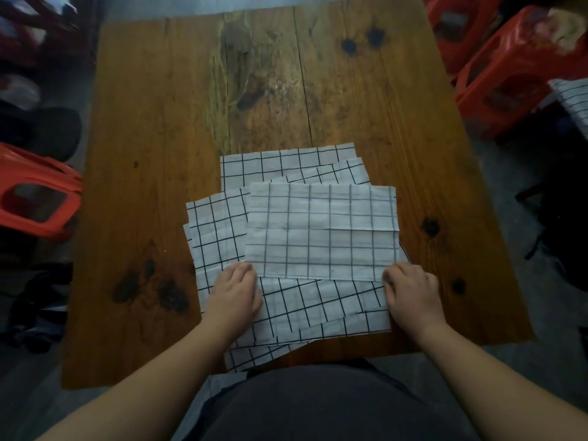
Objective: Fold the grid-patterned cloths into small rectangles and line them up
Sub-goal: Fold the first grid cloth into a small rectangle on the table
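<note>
Two grips closed on one piece: left grip pinching near-left corner of top cloth, right grip pinching near-right corner. Long axis left to right; body of cloth lying away from both, equally near. Resting on skewed pile of grid cloths at near edge of wooden worktop. Red stools either side.

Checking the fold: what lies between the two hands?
Head view: the top cloth and grid cloths beneath it lie between left hand and right hand.

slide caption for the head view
The left hand and right hand pinch the top grid-patterned cloth over a cloth pile on a wooden table
</note>
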Demonstrator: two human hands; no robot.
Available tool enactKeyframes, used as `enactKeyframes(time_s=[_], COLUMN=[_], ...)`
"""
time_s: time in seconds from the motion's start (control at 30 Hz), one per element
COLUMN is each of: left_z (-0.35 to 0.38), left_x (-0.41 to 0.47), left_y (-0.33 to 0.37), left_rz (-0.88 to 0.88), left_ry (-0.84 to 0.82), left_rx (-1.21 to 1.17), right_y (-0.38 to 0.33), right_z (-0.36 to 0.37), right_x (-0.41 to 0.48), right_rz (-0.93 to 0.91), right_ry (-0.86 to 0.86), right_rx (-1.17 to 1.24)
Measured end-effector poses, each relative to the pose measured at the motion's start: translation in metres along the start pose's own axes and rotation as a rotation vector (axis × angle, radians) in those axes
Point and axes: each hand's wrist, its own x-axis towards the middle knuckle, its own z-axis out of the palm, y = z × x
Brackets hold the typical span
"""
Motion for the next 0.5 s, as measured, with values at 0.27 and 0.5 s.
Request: enactKeyframes(time_s=[0.27,0.5], left_z=[-0.022,-0.012], left_x=[0.046,0.052], left_y=[0.073,0.103], left_rz=[0.206,0.250], left_ry=[0.051,-0.021], left_rx=[-0.159,-0.156], right_y=[0.003,-0.029], right_z=[-0.014,-0.049], right_x=[0.019,0.008], right_rz=[-0.149,-0.243], right_ry=[-0.039,0.040], right_rx=[-0.033,0.192])
